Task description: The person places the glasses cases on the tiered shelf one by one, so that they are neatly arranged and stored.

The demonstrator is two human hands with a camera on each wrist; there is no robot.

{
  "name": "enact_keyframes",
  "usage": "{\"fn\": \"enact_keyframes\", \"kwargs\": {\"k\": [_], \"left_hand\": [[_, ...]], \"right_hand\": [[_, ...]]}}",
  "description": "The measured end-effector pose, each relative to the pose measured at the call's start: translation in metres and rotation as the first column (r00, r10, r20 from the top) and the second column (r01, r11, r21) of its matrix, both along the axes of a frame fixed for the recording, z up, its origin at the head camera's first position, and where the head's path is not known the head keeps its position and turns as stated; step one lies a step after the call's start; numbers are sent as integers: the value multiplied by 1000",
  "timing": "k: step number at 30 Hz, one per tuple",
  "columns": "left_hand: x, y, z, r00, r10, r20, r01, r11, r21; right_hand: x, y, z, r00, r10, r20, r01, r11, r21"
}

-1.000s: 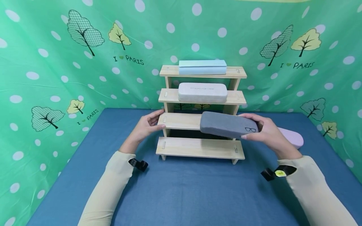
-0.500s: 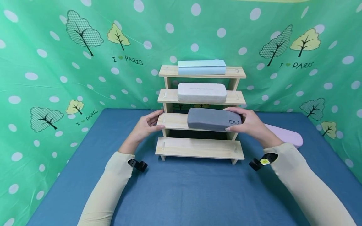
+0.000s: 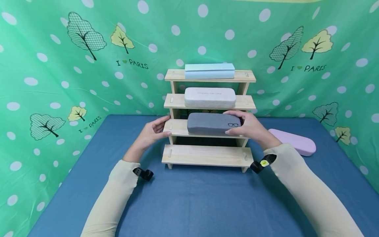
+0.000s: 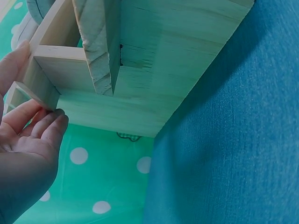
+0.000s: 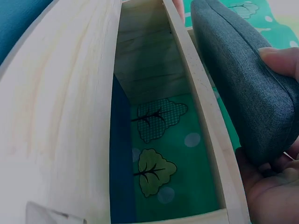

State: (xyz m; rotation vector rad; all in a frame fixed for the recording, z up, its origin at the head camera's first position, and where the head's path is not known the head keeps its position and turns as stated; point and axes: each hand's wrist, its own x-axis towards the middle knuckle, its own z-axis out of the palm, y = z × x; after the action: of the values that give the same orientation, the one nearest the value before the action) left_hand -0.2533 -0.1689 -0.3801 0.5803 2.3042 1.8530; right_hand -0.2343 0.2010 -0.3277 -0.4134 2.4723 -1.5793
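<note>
In the middle of the head view, the right hand (image 3: 247, 126) is covering the right end of the grey case (image 3: 208, 123). Just above, the lettering on the white case (image 3: 209, 95) is blurring past reading. The wooden stand (image 3: 204, 154) is hiding a strip of the worktop (image 3: 189, 204), which is itself running off the bottom edge, as are the left sleeve (image 3: 108, 200) and the right sleeve (image 3: 314, 191). In the left-wrist view, the left edge is cutting off the left hand (image 4: 32, 144), and the top edge is cropping the wooden stand. In the right-wrist view, the right edge is cropping the right hand, while a sliver (image 5: 179, 8) at the top is showing too little to identify.
</note>
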Motion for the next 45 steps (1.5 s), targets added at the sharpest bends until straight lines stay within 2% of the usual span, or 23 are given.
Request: {"fn": "enact_keyframes", "kwargs": {"k": [6,15,33,45], "left_hand": [[0,0,-1,1000,-4,5,4,1000,6],[0,0,-3,1000,0,13,0,1000,12],[-1,-1,-1,1000,-1,14,1,1000,-4],[0,-1,-1,1000,-1,1,1,1000,-5]], "right_hand": [[-3,-8,-2,1000,20,0,-20,1000,-22],[-10,-12,-5,1000,0,1,0,999,52],[-10,-9,-3,998,48,-28,-45,992,115],[-1,-3,-2,999,48,0,-48,998,42]]}}
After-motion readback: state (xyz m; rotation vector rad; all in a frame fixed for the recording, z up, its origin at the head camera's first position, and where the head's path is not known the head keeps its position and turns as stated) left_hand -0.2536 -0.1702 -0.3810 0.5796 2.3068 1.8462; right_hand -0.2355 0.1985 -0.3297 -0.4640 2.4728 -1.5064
